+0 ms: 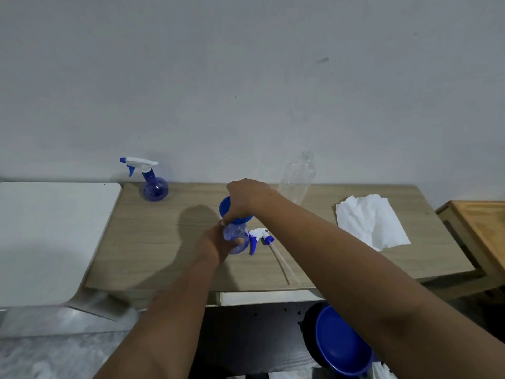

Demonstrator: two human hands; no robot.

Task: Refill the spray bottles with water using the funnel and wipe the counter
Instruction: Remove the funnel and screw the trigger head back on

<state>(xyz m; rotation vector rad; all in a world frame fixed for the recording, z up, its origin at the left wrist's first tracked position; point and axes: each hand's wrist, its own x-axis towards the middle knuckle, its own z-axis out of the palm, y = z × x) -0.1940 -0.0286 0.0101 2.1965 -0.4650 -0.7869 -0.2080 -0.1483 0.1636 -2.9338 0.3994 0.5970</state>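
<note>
A round blue spray bottle [235, 236] with its head off stands mid-counter, and my left hand [216, 242] grips its body. A blue funnel [228, 210] sits in the bottle's neck; my right hand [246, 198] holds the funnel from above. The removed white-and-blue trigger head [261, 237] with its long dip tube lies on the counter just right of the bottle. A second blue spray bottle [153, 184] with its head on stands at the back left. A clear empty plastic bottle [297, 179] stands at the back, behind my right arm.
White paper towels [371, 222] lie on the right of the wooden counter [153, 242]. A white surface [49, 236] adjoins on the left, a wooden piece [481, 231] on the right. A blue bowl [338, 343] sits below the counter's front edge.
</note>
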